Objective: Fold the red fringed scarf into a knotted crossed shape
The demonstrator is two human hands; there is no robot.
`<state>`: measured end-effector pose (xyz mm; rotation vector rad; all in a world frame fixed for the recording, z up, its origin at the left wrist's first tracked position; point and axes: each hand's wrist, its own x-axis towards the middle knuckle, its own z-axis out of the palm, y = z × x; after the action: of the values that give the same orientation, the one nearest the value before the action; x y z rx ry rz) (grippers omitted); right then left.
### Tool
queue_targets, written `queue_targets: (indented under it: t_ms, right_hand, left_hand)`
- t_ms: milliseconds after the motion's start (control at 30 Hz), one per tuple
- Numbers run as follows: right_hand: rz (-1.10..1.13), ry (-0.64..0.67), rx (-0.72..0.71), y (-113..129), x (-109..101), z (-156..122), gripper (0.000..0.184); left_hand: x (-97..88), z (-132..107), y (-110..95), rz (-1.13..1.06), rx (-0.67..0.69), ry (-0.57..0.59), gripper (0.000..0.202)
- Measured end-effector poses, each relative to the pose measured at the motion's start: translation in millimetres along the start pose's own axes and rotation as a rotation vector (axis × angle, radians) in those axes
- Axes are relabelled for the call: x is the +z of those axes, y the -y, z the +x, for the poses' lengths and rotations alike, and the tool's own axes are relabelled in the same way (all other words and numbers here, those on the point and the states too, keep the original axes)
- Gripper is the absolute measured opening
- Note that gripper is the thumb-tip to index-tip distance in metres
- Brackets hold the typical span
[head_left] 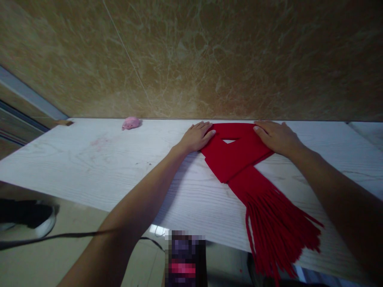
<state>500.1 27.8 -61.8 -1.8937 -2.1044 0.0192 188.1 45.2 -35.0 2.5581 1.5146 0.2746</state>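
along the far edge of the white wood-grain surface (98, 171), a red scarf (233, 161) lies looped, its bands crossing nearer the middle, its fringe (277, 227) hanging over the near edge. the left hand (197, 136) and right hand (277, 136) rest flat and open on the loop's far corners, fingers extended, gripping nothing.

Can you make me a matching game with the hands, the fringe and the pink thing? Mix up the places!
Things:
1. Left hand
2. Right hand
3. Fringe
4. Pink thing

Places:
A. reaches over the near edge of the table
B. touches the right side of the red scarf
C. near the wall, left of both hands
D. touches the scarf's left side

Pairs: 1-D, 2-B, 3-A, 4-C
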Motion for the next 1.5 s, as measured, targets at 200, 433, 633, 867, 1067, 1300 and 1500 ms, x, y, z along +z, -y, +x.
queue_targets:
  t_ms: [200, 433, 633, 867, 1067, 1300, 1500]
  right_hand:
    - [0.005, -0.037, 0.007, -6.7, 5.8, 2.0, 0.064]
    - [0.021, -0.030, 0.016, -8.1, 6.9, 4.1, 0.066]
    - [0.019, -0.004, -0.001, -7.3, 5.6, 3.3, 0.065]
    - [0.013, -0.014, -0.005, -6.9, 3.4, 1.9, 0.067]
    - [0.010, -0.056, 0.002, -5.2, 2.4, -0.7, 0.066]
    - [0.009, 0.000, 0.028, -5.1, 2.6, -1.3, 0.063]
    - [0.006, 0.013, 0.083, -4.6, 1.9, -2.1, 0.064]
  left_hand:
    - [-0.3, -1.8, 0.6, -0.012, -0.005, -0.004, 0.062]
    - [3.8, 0.6, 5.4, -0.018, 0.017, -0.017, 0.064]
    - [2.6, -1.0, 3.8, -0.017, 0.005, 0.004, 0.064]
    - [-0.9, -3.3, 0.3, -0.002, -0.021, 0.019, 0.063]
    - [-3.7, -6.2, -2.0, 0.024, -0.015, 0.019, 0.062]
    - [0.8, -6.6, -3.7, 0.038, 0.019, 0.003, 0.063]
    - [1.7, -3.3, 7.1, -0.007, -0.019, 0.027, 0.066]
